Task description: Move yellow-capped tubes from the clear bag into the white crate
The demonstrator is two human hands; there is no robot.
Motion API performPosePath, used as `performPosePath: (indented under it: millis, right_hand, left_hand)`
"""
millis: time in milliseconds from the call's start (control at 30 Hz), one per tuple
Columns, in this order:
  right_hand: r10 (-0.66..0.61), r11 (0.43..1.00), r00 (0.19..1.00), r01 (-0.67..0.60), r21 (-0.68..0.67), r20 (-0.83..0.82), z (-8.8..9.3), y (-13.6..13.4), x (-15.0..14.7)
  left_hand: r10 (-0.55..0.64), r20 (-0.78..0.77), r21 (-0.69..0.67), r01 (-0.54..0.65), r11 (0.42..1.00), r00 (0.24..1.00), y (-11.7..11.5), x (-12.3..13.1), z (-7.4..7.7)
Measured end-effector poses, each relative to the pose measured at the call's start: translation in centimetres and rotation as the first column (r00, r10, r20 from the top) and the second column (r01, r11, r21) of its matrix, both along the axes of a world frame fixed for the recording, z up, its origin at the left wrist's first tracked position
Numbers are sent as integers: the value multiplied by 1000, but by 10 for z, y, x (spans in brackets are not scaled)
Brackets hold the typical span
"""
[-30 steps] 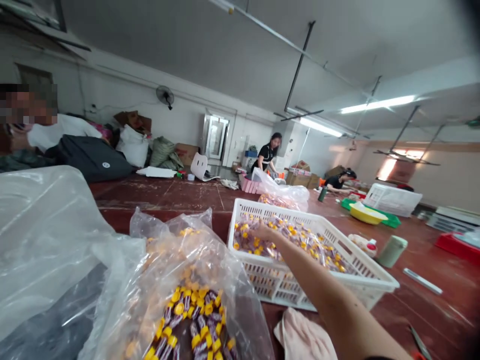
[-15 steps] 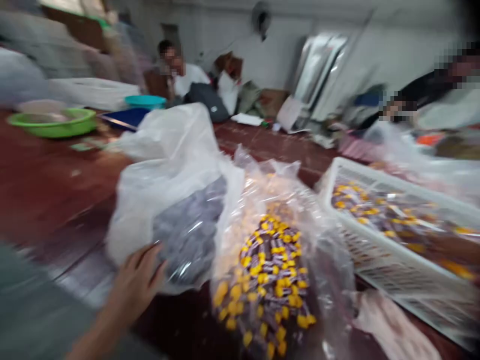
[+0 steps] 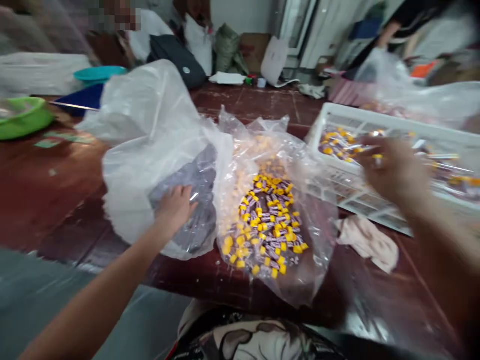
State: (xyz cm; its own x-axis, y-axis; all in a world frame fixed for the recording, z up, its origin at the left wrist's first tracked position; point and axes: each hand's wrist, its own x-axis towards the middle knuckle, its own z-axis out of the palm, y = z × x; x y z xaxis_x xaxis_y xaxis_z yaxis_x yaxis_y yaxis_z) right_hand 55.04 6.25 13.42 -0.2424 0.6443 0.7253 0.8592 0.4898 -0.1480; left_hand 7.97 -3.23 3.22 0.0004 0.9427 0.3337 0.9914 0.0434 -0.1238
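Note:
My left hand (image 3: 175, 206) reaches into the mouth of a white plastic bag (image 3: 123, 175). Its fingers lie stretched out on a stack of grey, shiny plastic pieces (image 3: 200, 200) inside; I see nothing gripped. Beside that, a clear plastic bag (image 3: 318, 240) lies open, full of small yellow-capped items with purple-and-white labels (image 3: 275, 220). On the right, my right hand (image 3: 390, 167) is over the white slatted basket (image 3: 348, 182), which holds more yellow-capped items (image 3: 337, 142) and clear wrapping. Motion smears its fingers, so what they hold cannot be made out.
A pale crumpled cloth (image 3: 369, 242) lies in front of the basket on the dark red table (image 3: 258, 102). At the left stand a green basin (image 3: 28, 122), a turquoise basin (image 3: 99, 75) and a blue tray (image 3: 80, 100). Two other people are across the table.
My left hand has moved from the white bag's edge onto the grey pieces. My right hand has come into sight over the basket. The view has tilted downward.

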Motion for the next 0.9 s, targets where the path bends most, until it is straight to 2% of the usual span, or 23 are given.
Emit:
performPosePath:
  millis: [100, 167, 267, 367, 433, 467, 533, 600, 633, 667, 733, 767, 833, 900]
  right_hand:
    - [190, 975, 973, -170, -146, 135, -17, -39, -30]
    - [201, 945, 963, -141, -296, 182, -38, -45, -61]
    - [102, 864, 964, 36, -502, 245, -66, -26, -93]
    - [7, 815, 965, 145, -560, 261, -84, 7, -107]
    - [-40, 801, 968, 178, -571, 247, -92, 27, -113]
    - [-52, 793, 970, 185, -581, 238, -95, 34, -116]
    - [-47, 787, 976, 166, -595, 212, -99, 40, -121]
    - [-19, 793, 983, 127, -595, 185, -98, 35, -121]
    - [2, 804, 988, 91, -588, 156, -96, 28, -120]
    - [41, 818, 995, 21, -575, 94, -92, 18, -118]
    - [187, 829, 974, -226, -511, -129, -85, -11, -115]
    - [281, 810, 925, -372, -454, -257, -81, -28, -115]
    - [451, 727, 779, -603, -326, -436, -75, -59, -120]
    - [544, 662, 698, -698, -272, -465, -74, -83, -128]
  left_hand:
    - [-21, -57, -23, 19, 1000, 998, 20, -2, -7]
    - [-82, -58, -5, 82, 997, 995, 24, -6, -8]
    - [-121, 4, 56, 120, 991, 993, 21, -10, -5]
    - [-107, 233, 131, 78, 988, 967, 9, -4, -1]
    - [-113, 491, 137, 51, 989, 864, -7, 9, 1]
    - [-120, 629, 121, 56, 991, 768, -17, 17, 1]
    - [-129, 851, 86, 108, 990, 509, -40, 35, 0]
    - [-120, 953, 70, 182, 981, 280, -60, 51, -2]
    - [-104, 973, 61, 204, 977, 205, -69, 57, -4]
    - [-87, 984, 52, 216, 975, 154, -75, 63, -5]
    - [-68, 992, 42, 238, 970, 104, -83, 73, -8]
    - [-64, 994, 39, 254, 966, 90, -83, 78, -8]
    - [-58, 997, 38, 294, 955, 59, -79, 90, -8]
    - [-61, 998, 55, 330, 942, 6, -72, 105, -6]
